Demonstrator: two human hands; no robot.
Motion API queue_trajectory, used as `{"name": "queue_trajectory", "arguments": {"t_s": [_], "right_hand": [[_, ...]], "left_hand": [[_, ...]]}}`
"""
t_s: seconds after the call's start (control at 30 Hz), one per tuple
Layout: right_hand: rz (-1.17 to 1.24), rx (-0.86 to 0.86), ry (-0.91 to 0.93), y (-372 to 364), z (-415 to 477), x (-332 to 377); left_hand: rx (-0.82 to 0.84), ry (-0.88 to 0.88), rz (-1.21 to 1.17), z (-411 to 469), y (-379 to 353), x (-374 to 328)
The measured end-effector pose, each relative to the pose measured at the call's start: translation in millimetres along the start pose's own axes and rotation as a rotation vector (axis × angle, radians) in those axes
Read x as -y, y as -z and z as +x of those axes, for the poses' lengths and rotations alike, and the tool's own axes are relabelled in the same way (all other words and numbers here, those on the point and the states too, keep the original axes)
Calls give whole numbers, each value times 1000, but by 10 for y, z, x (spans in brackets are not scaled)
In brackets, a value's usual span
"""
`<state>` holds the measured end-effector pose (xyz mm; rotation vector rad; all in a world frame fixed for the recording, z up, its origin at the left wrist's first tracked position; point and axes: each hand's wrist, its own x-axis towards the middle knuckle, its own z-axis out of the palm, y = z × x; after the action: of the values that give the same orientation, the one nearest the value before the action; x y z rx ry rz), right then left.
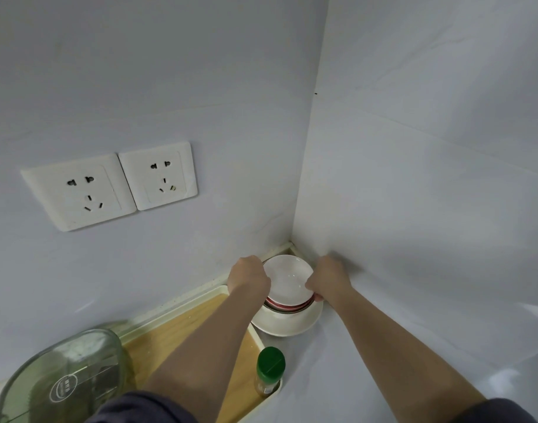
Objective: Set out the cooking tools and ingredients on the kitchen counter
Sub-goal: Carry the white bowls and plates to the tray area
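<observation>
A stack of dishes (287, 303) stands in the far corner of the tabletop (353, 361), where the two walls meet. On top lies a shallow white dish (289, 277) with a glossy inside. Under it are several red-rimmed bowls (287, 305), nested closely, and the lowest piece is a wide white bowl (289, 323) that rests on the tabletop. The stack is upright, its axis vertical, and all openings face up; the pieces are round. The left hand (249, 277) is curled over the left rim of the stack, and the right hand (327, 277) grips the right side, its fingers bent around the edge of the red-rimmed bowls. Just beside the stack, along the back edge, lies a tray (182, 331) with a wooden floor and a cream rim. A bottle (269, 372) with a green cap stands upright at the tray's right edge. A clear glass container (72, 370) is at the tray's near left end.
</observation>
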<state>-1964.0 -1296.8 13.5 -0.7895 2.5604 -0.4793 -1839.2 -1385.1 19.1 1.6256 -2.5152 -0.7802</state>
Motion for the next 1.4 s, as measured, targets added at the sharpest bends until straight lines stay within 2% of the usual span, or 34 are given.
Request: {"name": "queue_trajectory", "arguments": {"t_s": [0.13,0.37,0.5,0.73,0.87,1.07,1.23,1.4], "right_hand": [[145,59,-65,9,6,-50],[236,-60,0,-15,-202,-124],[414,-156,21,-26,-625,-110],[669,-179,171,-65,-1573,83],[801,-111,248,-154,-2236,335],[873,34,401,-361,-3396,627],[875,185,519,-654,-4576,825],[864,296,561,-1098,-5813,1049]], "left_hand": [[-17,19,-85,-27,-52,121],[-55,34,-269,-190,-6,296],[-126,-50,-497,-573,130,539],[-247,-116,-730,-1526,455,968],[-290,-114,-831,-2181,693,1266],[-375,-100,-873,-3322,1085,1855],[-480,4,-929,-4389,1337,2577],[-549,98,-938,-5608,1521,3494]]}}
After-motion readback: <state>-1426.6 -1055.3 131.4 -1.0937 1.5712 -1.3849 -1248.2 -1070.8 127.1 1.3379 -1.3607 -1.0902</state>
